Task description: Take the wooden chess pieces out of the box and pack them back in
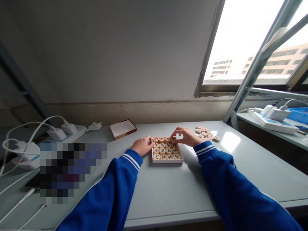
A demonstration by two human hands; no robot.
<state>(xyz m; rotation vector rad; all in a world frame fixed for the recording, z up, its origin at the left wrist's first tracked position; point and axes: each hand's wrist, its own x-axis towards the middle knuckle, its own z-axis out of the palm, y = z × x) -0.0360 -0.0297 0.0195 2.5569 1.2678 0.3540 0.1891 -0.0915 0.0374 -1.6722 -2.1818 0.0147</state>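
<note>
A shallow white box (167, 161) sits on the desk, filled with rows of round wooden xiangqi pieces (168, 150). Most show black characters; the far row has red ones. At the box's left wall, my left hand (141, 145) has its thumb and curled fingers against the side near the far corner. My right hand (186, 136) reaches over the far right corner, thumb and forefinger pinched on a red-marked xiangqi piece (173, 139) at the end of the far row. Whether that piece rests fully in the box is hard to tell.
Several loose xiangqi pieces (205, 133) lie right of my right hand. The box lid (123, 128) lies open side up at the back left. Power strips with white chargers (69, 128), cables and a pixelated area are on the left. A metal frame post (232, 118) stands at the right.
</note>
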